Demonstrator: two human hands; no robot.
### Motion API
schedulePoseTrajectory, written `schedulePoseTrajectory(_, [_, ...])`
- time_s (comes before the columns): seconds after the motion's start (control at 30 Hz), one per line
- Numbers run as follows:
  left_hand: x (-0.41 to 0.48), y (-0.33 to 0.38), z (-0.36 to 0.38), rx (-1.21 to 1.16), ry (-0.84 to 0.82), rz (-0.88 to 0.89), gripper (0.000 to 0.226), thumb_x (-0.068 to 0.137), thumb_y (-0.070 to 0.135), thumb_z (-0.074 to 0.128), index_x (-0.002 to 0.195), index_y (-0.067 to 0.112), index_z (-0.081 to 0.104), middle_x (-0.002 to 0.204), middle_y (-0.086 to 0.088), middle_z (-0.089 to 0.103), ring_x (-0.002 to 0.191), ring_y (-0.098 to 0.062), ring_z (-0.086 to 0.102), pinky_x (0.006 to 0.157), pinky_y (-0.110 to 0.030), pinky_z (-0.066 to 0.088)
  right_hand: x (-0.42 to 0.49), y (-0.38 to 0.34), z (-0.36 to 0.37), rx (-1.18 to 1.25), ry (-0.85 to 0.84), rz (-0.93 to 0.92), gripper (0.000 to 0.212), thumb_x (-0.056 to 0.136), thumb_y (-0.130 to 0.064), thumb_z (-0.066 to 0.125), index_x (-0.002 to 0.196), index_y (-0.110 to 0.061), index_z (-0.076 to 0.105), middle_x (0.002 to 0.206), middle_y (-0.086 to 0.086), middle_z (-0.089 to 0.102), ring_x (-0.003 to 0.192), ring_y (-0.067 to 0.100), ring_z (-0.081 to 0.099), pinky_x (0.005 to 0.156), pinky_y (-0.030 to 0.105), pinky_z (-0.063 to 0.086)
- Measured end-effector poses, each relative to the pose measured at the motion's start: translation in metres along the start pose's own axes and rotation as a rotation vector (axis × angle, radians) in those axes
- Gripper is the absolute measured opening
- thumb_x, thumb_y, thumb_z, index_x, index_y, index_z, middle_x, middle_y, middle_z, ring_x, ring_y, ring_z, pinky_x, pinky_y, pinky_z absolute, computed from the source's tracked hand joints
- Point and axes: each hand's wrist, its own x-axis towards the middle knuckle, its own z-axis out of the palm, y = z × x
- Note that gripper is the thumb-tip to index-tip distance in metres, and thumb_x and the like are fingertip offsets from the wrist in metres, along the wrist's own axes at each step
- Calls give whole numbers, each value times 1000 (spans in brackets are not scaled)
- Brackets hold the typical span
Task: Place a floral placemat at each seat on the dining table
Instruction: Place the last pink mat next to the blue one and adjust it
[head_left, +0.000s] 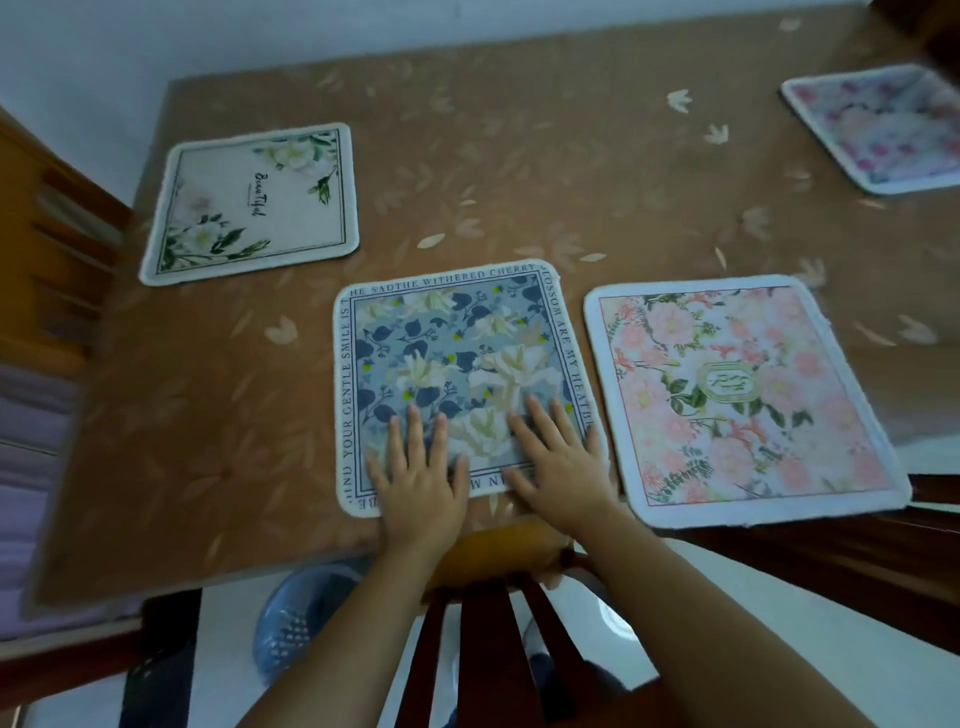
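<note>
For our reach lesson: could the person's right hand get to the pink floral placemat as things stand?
Probably yes. The right hand lies flat on the blue placemat; the pink placemat lies right beside it, nothing between.

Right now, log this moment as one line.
hands: left hand, right hand open | pressing: blue floral square placemat | where: near edge, brown leaf-print table

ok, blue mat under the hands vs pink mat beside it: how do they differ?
The blue mat has navy leaves and white blooms inside a border of printed text; the pink mat has pink blossoms round a green emblem, no border text. Left hand and right hand lie flat on the blue mat; nothing touches the pink mat. Both lie flat near the table edge, corners rounded.
</note>
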Motion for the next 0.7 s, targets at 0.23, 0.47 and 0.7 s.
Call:
schedulePoseTrajectory(0.23, [0, 27, -14, -202, -60, 77, 59, 91, 39, 39, 142, 17, 20, 153, -2, 16, 140, -19, 2, 113, -45, 2, -18, 10, -44, 50, -62, 0, 59, 90, -47, 40, 140, -23, 22, 153, 1, 17, 140, 22, 10, 111, 55, 7])
schedulePoseTrajectory(0.47, [1, 107, -19, -353, 25, 334, 49, 88, 31, 49, 134, 17, 37, 142, -2, 39, 133, -19, 25, 112, -40, 18, -34, 98, -93, -63, 29, -73, 54, 90, -41, 44, 138, -22, 28, 148, 2, 30, 135, 21, 25, 112, 47, 16])
schedulePoseTrajectory(0.7, [4, 194, 1, -304, -81, 365, 57, 89, 40, 49, 139, 19, 29, 148, 1, 28, 138, -15, 13, 112, -32, 3, -47, 209, -120, -43, 24, -131, 53, 89, -39, 47, 136, -21, 32, 145, 3, 34, 133, 20, 28, 111, 44, 21])
